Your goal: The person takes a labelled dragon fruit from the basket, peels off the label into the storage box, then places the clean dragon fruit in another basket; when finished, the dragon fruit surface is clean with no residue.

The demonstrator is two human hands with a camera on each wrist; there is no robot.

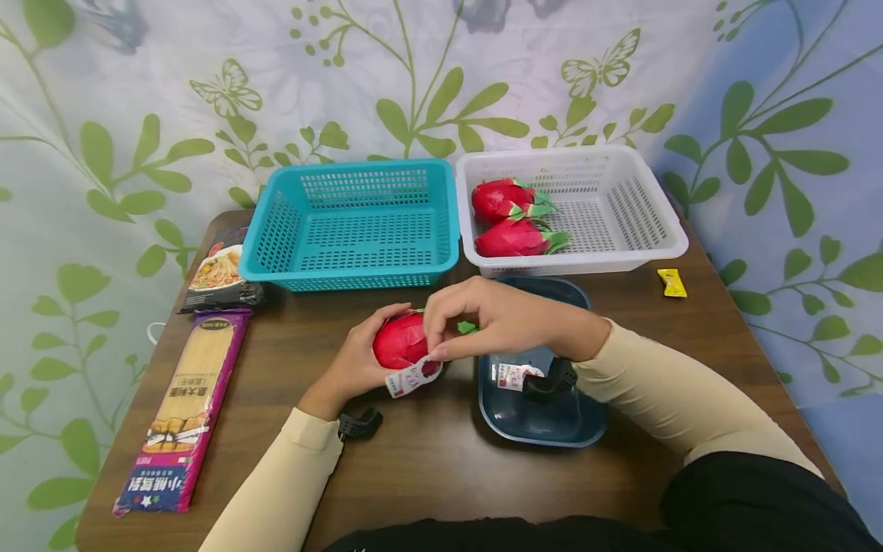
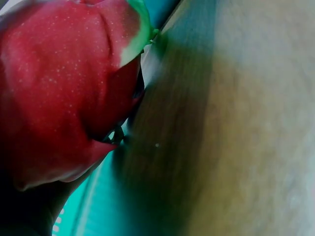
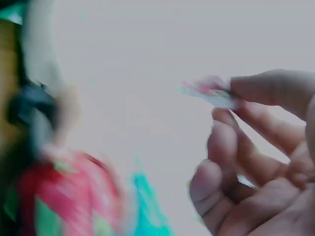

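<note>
My left hand (image 1: 352,366) grips a red dragon fruit (image 1: 398,345) above the table, left of a dark blue tray. Green leaf tips show on the fruit (image 2: 64,93) in the left wrist view. Between thumb and forefinger, my right hand (image 1: 507,318) pinches a white paper tag (image 1: 407,380) with a fruit picture, in front of the dragon fruit. The tag (image 3: 216,96) shows nearly edge-on in the right wrist view. Whether it is joined to the fruit, I cannot tell. A similar printed label (image 1: 512,376) lies in the tray, partly under my right wrist.
Behind stand a teal basket (image 1: 348,280) and a white basket (image 1: 586,263) with two dragon fruits (image 1: 510,238) inside. The dark blue tray (image 1: 545,429) is under my right forearm. Noodle packets (image 1: 186,406) lie left, a yellow wrapped sweet (image 1: 671,283) right.
</note>
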